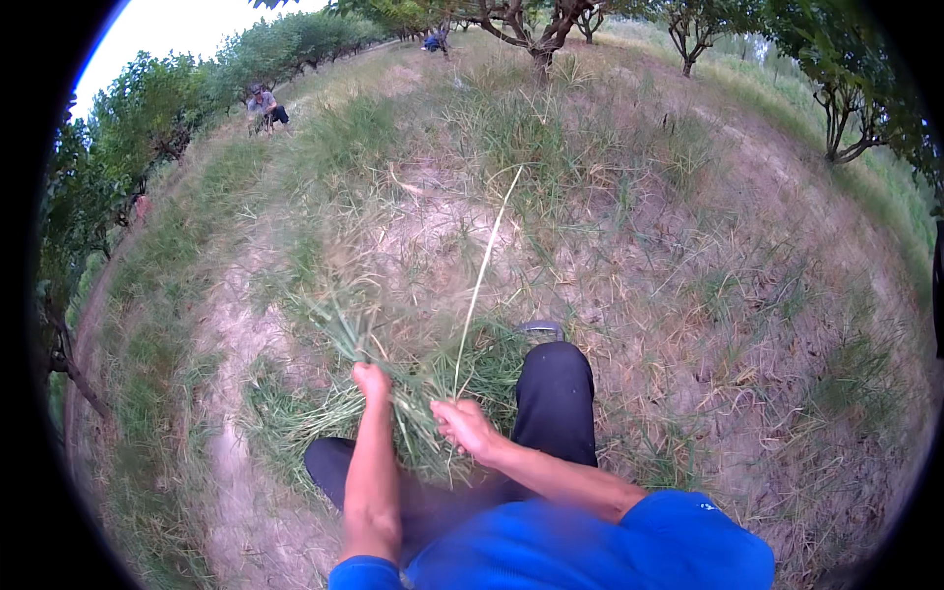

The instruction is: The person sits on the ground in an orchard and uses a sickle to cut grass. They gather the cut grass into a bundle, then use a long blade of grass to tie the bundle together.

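My left hand [373, 382] is closed around a bundle of cut green grass [341, 324], whose blurred tops fan out ahead of the fist. To its right, my right hand [464, 428] grips the lower end of a long pale stalk [485, 262], which slants up and away from me. Other grass stems lie close to the right hand; whether it holds some of them too I cannot tell. Below and around both hands lies a heap of cut grass [313, 420], between my bent knees. The fingers of my left hand are mostly hidden from above.
My dark-trousered right knee [554, 387] rises beside the heap, with a grey shoe tip [540, 327] beyond it. Grass tufts [516, 133] and dry soil spread ahead. A person [267, 107] crouches at far left. Trees [542, 51] line the back and sides.
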The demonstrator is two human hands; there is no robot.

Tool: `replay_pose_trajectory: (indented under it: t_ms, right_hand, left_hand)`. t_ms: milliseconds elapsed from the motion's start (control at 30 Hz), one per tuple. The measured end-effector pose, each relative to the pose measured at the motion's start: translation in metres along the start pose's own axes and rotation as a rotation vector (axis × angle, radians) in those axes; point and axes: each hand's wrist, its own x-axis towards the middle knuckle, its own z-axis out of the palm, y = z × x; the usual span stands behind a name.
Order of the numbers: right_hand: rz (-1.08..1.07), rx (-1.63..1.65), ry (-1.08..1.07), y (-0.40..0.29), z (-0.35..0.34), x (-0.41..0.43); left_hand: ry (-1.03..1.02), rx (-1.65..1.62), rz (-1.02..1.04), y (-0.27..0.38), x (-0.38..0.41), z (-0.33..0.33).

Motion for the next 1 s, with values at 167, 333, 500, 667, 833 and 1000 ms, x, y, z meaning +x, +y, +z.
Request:
replay_pose_trajectory:
  t_ms: [167, 333, 500, 667, 833, 1000]
  right_hand:
    - [0.130, 0.157, -0.084, 0.018, -0.032, -0.051]
    - [0.224, 0.199, -0.127, 0.004, -0.047, -0.062]
    - [0.191, 0.293, -0.097, -0.020, -0.069, -0.087]
    - [-0.041, 0.443, 0.049, -0.062, -0.124, -0.112]
    - [-0.798, 0.452, 0.461, -0.149, -0.202, -0.118]
    - [-1.029, 0.434, 0.655, -0.203, -0.179, -0.081]
  left_hand:
    - [-0.011, -0.511, -0.270, -0.049, 0.080, -0.057]
    - [-0.073, -0.449, -0.349, -0.006, 0.068, -0.058]
    - [0.123, -0.438, -0.277, -0.022, 0.135, -0.108]
    - [0.404, -0.347, -0.231, -0.053, 0.198, -0.175]
    - [0.657, -0.059, -0.321, -0.059, 0.210, -0.213]
    - [0.692, -0.365, -0.324, -0.012, 0.204, -0.218]
